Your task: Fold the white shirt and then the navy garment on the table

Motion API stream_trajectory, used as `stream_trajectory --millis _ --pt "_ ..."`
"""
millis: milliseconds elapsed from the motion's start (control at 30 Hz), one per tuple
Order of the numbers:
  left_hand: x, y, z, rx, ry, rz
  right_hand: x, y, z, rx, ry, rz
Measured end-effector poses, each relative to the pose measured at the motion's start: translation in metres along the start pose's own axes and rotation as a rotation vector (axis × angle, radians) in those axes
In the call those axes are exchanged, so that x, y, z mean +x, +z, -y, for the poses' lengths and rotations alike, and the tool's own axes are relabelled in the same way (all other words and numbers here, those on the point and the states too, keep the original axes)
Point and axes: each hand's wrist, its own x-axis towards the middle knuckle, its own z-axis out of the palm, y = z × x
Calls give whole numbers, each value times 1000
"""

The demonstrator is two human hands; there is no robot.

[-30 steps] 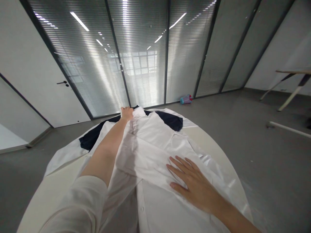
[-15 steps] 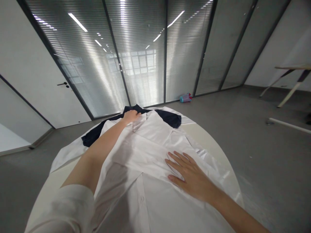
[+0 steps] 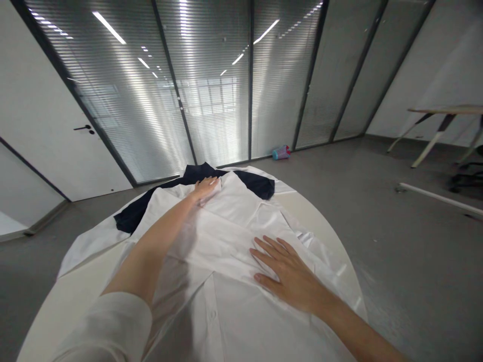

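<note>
White dress shirt [image 3: 234, 236] lies under both flat, open hands, left hand [image 3: 206, 188] beside a navy garment [image 3: 196, 176] on a round table [image 3: 75, 296]; no writing legible.

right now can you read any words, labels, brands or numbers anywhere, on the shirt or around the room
None: no readable text shows anywhere in the head view.
white shirt: plain, no label or print visible, under the left hand and right hand.
dark garment: plain, no mark visible.
blue and pink object on the floor: too small and blurred to tell whether it bears writing.
door and glass partition: no sign or number visible.
</note>
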Motion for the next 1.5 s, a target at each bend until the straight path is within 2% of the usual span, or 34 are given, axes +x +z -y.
stream_trajectory --millis 67,133,233,333,467,533,600,700,767,833,1033,1100,1167,1233,1333,1400,1433,1500 --pt "-10 -5 15 10 -78 -89 0 0 0 2 -5 -4" --pt "-24 -7 34 30 -144 -127 0 2 -1 5 -13 -21" --pt "-40 -4 58 43 -168 -57 1 5 -3 -3 -17 -40" --pt "-43 -2 62 46 -177 -17 1 8 -4 -8 -17 -60" --pt "-39 -4 34 59 -160 -113 1 9 -4 -10 -18 -76" --pt "-39 -3 14 63 -59 -164 1 9 -3 -14 -19 -78" --pt "-40 2 -2 64 40 -162 1 8 -3 -23 -18 -73" --pt "-40 8 -15 44 51 -35 1 8 -3 -35 -19 -62" --pt "-39 11 -16 29 24 66 1 8 -4 -31 -24 -68" --pt "-38 12 -15 23 7 113 0 8 -4 -22 -29 -75" --pt "-48 6 -18 -48 48 -20 1 8 -3 -3 -8 -55" --pt "-58 2 -29 -68 52 -49 2 8 -3 32 -16 -76" --pt "-75 -3 -50 -103 85 -92 4 5 -6 130 -12 -153" --pt "-100 -9 -80 -145 164 -139 6 -1 -16 284 64 -328" --pt "-155 -18 -136 -241 429 -136 8 -18 -40 513 294 -733" --pt "-197 -23 -173 -387 831 -48 7 -30 -58 623 409 -945" --pt "-217 -25 -191 -410 994 -4 5 -36 -65 664 436 -1000" --pt "-251 -25 -221 -377 1251 49 -1 -46 -74 717 448 -1018"
